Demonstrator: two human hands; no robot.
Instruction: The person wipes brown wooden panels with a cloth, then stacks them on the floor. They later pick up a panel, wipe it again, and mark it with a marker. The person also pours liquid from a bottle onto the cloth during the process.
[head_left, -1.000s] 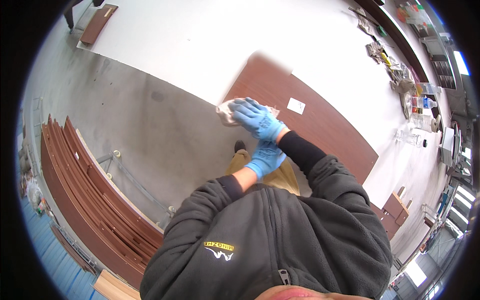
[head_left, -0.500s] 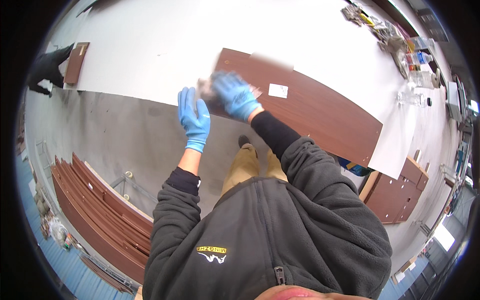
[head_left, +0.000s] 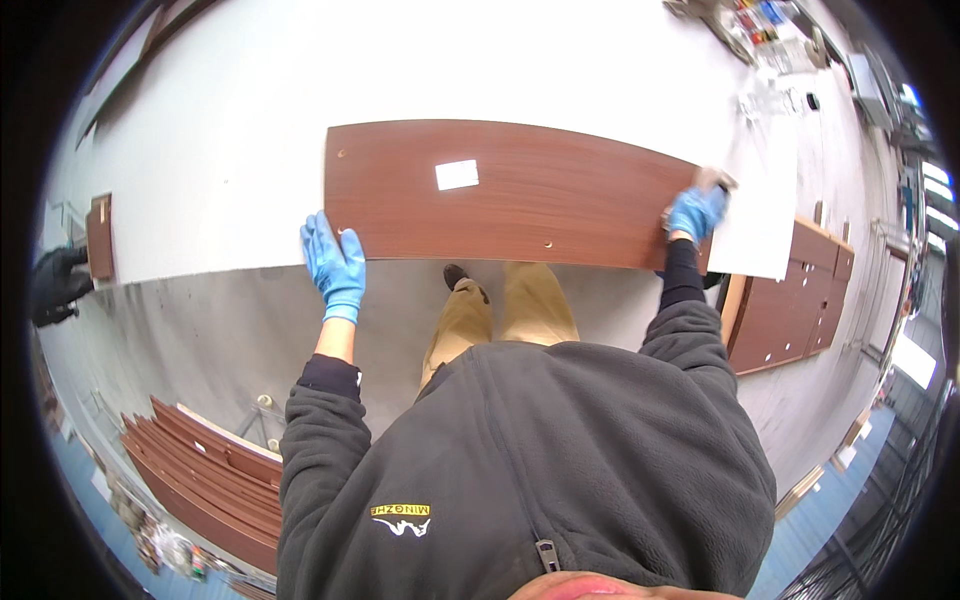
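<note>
Left hand (head_left: 336,262) — blue glove, fingers flat and released on the board's (head_left: 520,195) near-left corner, steadying it. Board: long brown panel lying flat on the white surface (head_left: 230,150). Right hand (head_left: 695,212) — fingers clenched around a pale cloth (head_left: 716,180) at the board's right end.

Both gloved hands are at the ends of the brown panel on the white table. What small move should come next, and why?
Probably wipe back along the wooden panel: the right hand presses a cloth at its right end, while the left hand steadies the left corner.
</note>
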